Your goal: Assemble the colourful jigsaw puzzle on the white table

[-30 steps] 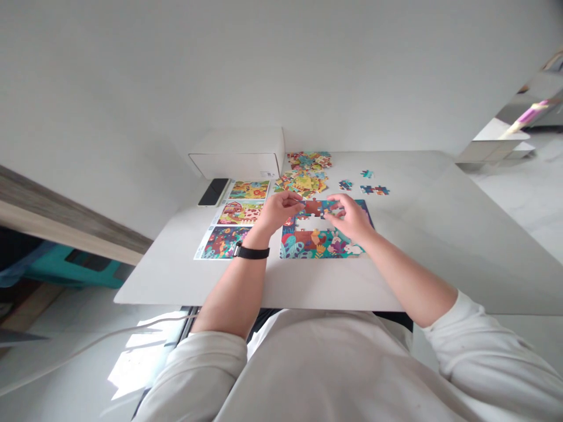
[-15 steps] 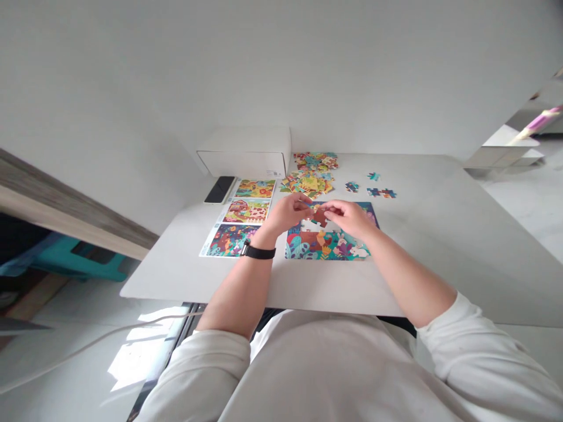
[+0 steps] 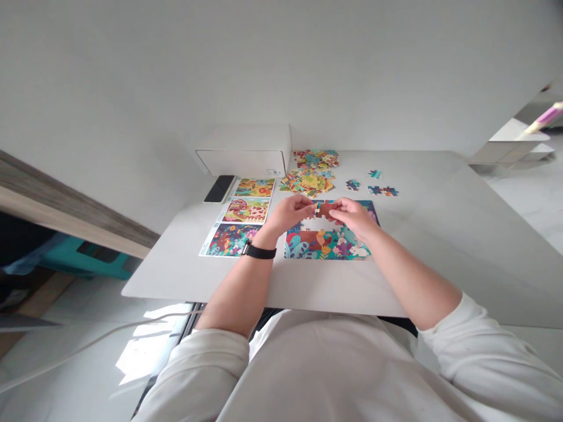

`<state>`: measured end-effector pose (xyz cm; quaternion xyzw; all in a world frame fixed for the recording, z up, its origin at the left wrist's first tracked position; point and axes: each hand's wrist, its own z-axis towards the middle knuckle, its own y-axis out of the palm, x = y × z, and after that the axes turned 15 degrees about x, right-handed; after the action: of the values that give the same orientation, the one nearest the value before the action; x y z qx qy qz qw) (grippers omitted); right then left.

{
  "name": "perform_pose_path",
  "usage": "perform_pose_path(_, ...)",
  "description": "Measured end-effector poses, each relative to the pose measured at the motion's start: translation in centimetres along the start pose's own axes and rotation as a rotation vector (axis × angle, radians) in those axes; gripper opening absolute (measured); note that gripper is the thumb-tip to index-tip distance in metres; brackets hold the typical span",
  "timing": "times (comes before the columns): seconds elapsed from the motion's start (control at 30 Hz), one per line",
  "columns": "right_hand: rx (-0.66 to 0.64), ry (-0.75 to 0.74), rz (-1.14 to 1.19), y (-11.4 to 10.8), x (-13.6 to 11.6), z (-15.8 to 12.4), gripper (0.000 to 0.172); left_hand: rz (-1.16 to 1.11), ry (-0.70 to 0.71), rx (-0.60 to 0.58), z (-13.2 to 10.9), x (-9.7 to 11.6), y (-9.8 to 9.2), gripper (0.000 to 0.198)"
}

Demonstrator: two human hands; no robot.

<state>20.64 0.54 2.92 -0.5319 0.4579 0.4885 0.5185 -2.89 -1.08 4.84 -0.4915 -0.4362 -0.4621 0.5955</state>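
A colourful animal jigsaw (image 3: 325, 243) lies on the white table, with a pale gap in its middle. Brown puzzle pieces (image 3: 325, 210) are over the upper part of that gap, between my two hands. My left hand (image 3: 290, 215), with a black watch on the wrist, pinches the left side of these pieces. From the right, my right hand (image 3: 353, 217) grips their other side with thumb and fingers. The fingertips of both hands partly cover the pieces and the jigsaw's upper edge.
Piles of loose pieces (image 3: 310, 181) lie behind the jigsaw. Joined pieces (image 3: 382, 191) and smaller bits are at the back right. To the left are a picture sheet (image 3: 245, 211), a phone (image 3: 219, 189) and a white box (image 3: 241, 161).
The brown pieces have moved away from me, to the top of the gap, and lie flatter. My right hand has shifted slightly to the right; more of the pale gap shows.
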Motion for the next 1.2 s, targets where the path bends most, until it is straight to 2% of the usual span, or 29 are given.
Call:
perform_pose_path(0.13,0.013,0.015,0.025,0.1,-0.2,-0.1,0.037,0.030,0.017,0.010,0.1,-0.2,-0.1,0.038)
perform_pose_path(0.33,0.044,0.018,0.023,0.0,0.0,0.0,0.033,0.085,0.096,0.150,0.8,-0.6,-0.9,0.045)
perform_pose_path(0.47,0.058,0.025,0.033,0.1,0.0,0.0,0.031,0.071,0.099,0.192,0.7,-0.2,-0.9,0.052)
perform_pose_path(0.87,0.018,0.019,0.024,-0.1,0.3,0.1,0.037,0.145,0.118,0.144,0.7,-0.8,-0.9,0.042)
perform_pose_path(1.2,-0.010,-0.051,-0.076,0.3,0.2,-0.3,0.034,0.039,0.061,0.039,0.2,-0.3,-0.2,0.040)
